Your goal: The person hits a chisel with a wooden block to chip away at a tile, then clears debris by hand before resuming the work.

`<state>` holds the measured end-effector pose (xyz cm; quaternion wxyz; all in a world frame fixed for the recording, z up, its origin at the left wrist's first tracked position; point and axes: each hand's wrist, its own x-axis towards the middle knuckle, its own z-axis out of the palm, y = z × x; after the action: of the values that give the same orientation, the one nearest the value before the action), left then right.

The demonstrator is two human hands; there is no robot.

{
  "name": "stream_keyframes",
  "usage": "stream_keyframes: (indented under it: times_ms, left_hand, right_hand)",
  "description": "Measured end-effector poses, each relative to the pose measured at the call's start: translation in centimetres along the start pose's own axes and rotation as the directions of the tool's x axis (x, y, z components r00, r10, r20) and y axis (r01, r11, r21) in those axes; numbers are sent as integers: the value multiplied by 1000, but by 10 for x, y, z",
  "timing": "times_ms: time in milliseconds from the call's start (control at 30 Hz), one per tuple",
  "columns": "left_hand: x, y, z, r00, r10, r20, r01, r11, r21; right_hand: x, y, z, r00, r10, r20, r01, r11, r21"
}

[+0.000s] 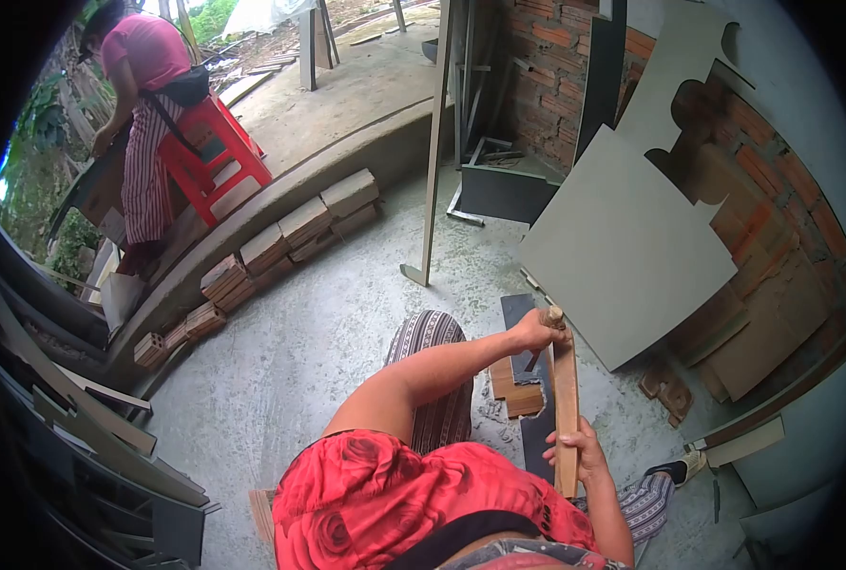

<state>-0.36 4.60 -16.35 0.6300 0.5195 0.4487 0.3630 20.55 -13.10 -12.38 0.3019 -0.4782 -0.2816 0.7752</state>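
My left hand is closed around a tool with a rounded wooden handle end; a short dark part pokes out below the fist, and I cannot tell the tool's kind. It is right at the far end of a long wooden strip. Lower down, my right hand wraps its fingers round the near part of this strip. Beneath lies a dark board with a ragged edge, and brown wood pieces sit beside it.
A large grey panel leans at the right against brick wall. Stacked bricks line the low ledge at left. A thin upright post stands ahead. Boards pile at lower left. Another person sits on a red stool.
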Motion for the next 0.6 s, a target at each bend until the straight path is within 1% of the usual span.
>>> stream_keyframes:
  times_ms: [67,100,133,167,200,233,300,333,400,433,467,500,533,567,600]
  left_hand:
    - [1,-6,3,999,17,-51,-13,997,81]
    - [-1,-1,3,999,14,-51,-10,997,82]
    - [-6,0,4,998,-36,-45,46,970,237]
    - [-9,3,4,995,-86,-45,97,916,389]
    - [-11,2,4,989,-144,-37,146,885,442]
    - [-13,-2,4,988,-151,-37,151,885,440]
    - [-12,-11,6,982,-188,-17,177,881,438]
    - [-10,-15,7,982,-186,-15,174,882,438]
    - [-8,-25,8,977,-208,38,173,893,415]
    - [-7,-30,9,978,-206,38,172,892,419]
    - [-6,-35,11,989,-145,40,112,887,448]
    - [-5,-38,13,995,-85,44,53,878,475]
    - [-3,-40,14,992,-120,37,87,869,487]
    - [-3,-43,14,993,-115,40,81,867,493]
    - [-2,-45,16,993,-113,36,81,864,496]
  right_hand:
    - [1,0,-3,1000,-12,-4,12,999,38]
    - [1,-1,-5,1000,-9,-3,10,999,41]
    - [0,-2,-7,999,-47,-21,49,996,69]
    - [-1,-4,-7,995,-87,-39,90,991,98]
    - [-8,-13,-3,991,-125,-57,130,986,104]
    - [-9,-12,-6,991,-119,-58,124,987,106]
    - [-11,-15,-17,959,-278,-56,282,921,267]
    - [-12,-17,-22,958,-280,-58,285,921,265]
    - [-14,-23,-26,940,-341,-5,318,872,372]
    - [-16,-26,-25,928,-373,20,329,843,426]
    - [-19,-30,-22,918,-395,-19,367,833,414]
    - [-17,-28,-24,917,-398,-18,368,832,416]
    - [-14,-23,-29,939,-341,-47,326,834,445]
    - [-11,-19,-35,955,-287,-75,287,831,476]
    - [-8,-15,-40,952,-297,-78,297,827,477]
